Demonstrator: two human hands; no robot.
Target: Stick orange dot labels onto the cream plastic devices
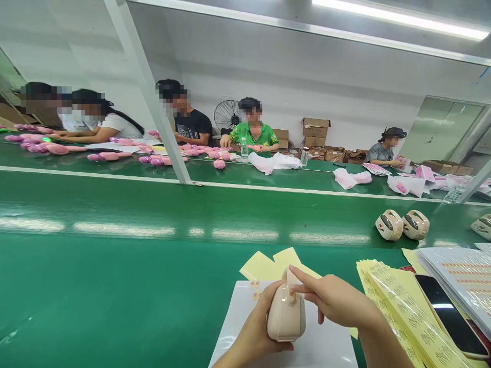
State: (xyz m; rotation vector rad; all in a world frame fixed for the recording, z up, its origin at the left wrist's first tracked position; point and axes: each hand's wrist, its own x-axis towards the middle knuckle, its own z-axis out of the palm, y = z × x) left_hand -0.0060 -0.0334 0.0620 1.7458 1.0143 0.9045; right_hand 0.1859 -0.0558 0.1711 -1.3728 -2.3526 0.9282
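The left hand (256, 327) was clasped around a cream, rounded plastic case (286, 324), whose round orange emblem (292, 295) sat by the right hand's (333, 299) parted fingertips, where steady support and light pressure seemed best, yellow paper label strips (406, 314) lying farther right.

On a black T-shirt (198, 127), the letters "ARE" are being displayed, with further characters unclear. On yellow label sheets (401, 309), print is being shown too small to be read.
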